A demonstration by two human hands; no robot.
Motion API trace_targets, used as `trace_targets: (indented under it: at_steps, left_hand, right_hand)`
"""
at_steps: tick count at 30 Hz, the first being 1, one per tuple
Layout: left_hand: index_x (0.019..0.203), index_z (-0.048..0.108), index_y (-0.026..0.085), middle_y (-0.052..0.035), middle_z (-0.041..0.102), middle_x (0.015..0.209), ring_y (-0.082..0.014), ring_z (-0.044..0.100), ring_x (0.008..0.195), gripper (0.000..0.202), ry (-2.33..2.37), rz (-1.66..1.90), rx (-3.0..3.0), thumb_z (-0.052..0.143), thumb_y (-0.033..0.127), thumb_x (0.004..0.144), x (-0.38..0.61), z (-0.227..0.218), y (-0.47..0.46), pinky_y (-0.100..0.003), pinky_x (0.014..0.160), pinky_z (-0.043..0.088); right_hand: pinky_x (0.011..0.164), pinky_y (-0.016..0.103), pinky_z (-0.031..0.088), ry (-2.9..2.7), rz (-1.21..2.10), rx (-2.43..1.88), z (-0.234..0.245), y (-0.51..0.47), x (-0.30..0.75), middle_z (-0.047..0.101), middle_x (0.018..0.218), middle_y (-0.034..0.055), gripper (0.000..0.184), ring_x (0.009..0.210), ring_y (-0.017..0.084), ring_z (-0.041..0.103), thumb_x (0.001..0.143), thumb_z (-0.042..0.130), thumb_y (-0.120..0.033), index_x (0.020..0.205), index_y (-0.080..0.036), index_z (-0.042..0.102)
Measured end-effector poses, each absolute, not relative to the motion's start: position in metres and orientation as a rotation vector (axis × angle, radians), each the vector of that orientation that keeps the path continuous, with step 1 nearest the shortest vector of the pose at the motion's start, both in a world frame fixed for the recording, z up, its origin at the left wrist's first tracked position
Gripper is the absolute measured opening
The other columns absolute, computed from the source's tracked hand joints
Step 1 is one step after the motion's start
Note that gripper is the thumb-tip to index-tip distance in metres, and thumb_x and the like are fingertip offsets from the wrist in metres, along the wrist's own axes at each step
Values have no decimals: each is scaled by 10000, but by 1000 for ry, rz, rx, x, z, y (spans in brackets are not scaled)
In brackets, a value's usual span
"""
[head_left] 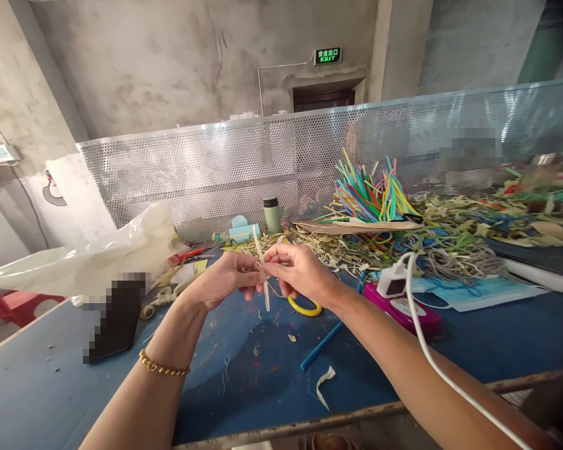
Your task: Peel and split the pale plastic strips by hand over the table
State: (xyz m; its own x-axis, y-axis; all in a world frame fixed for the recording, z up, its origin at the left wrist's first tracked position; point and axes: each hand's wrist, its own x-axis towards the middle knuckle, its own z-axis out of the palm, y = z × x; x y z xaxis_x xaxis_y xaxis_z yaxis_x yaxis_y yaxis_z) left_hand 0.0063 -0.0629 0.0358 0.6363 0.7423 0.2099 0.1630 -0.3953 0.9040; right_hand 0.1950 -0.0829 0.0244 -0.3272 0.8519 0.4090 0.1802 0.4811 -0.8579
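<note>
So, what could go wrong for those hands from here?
The thin pale strip, pinched by the left hand and the right hand, might slip or tear if tugged. The white cable crosses over the right forearm in this view; it could snag, though I can't tell whether they touch.

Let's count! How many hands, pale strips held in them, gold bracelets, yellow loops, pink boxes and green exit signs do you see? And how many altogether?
Hands: 2, the left hand and the right hand
Held pale strip: 1
Gold bracelet: 1
Yellow loop: 1
Pink box: 1
Green exit sign: 1
Total: 7
</note>
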Motion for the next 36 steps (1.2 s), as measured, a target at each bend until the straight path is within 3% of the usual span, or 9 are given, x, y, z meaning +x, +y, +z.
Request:
trace_targets:
  at_steps: [6, 14, 26, 29, 32, 36]
  left_hand:
    - [681, 686, 104, -31, 643, 643, -83, 542, 485, 245, 807, 791, 1824, 751, 330, 750, 9, 37, -66, -232, 505, 400]
    - [729, 712, 100, -44, 653, 642, -112, 566, 531, 260, 850, 941, 1646, 798, 341, 683, 17, 34, -65, -257, 537, 423]
    - [569, 648, 135, 2, 577, 520, -96, 493, 494, 187, 962, 1069, 1844, 715, 247, 703, 22, 33, -66, -249, 535, 373]
    - [568, 642, 137, -3, 574, 509, -96, 492, 477, 202, 954, 1050, 1799, 714, 265, 707, 20, 33, -65, -251, 520, 357]
    - [556, 631, 143, -5, 566, 502, -89, 476, 465, 228, 926, 1045, 1733, 721, 285, 710, 19, 34, -64, -249, 505, 340]
    - [563, 635, 139, -1, 568, 531, -78, 482, 469, 211, 867, 1043, 1654, 736, 264, 699, 19, 34, -63, -247, 515, 354]
  right_hand:
    - [346, 172, 339, -1729, 774, -911, 19, -75, 194, 499, 444, -63, 140, 346, 58, 438, 797, 676, -257, 746, -161, 588]
    - [403, 206, 364, -1597, 608, -852, 10, -67, 188, 577, 568, -25, 116, 413, 72, 467, 779, 646, -257, 731, -163, 597]
    - [603, 269, 478, -1641, 457, -859, 6, -67, 185, 666, 696, 37, 125, 618, 132, 584, 799, 639, -262, 731, -157, 636]
    - [514, 249, 457, -1653, 447, -846, 11, -72, 187, 670, 777, 41, 156, 543, 105, 563, 841, 603, -310, 879, -161, 628]
    - [372, 226, 389, -1466, 553, -806, 19, -74, 192, 664, 847, 33, 316, 417, 76, 518, 856, 596, -365, 1097, -184, 502]
    - [338, 212, 395, -1183, 840, -726, 25, -69, 201, 649, 824, 19, 268, 407, 74, 523, 850, 589, -350, 1006, -202, 428]
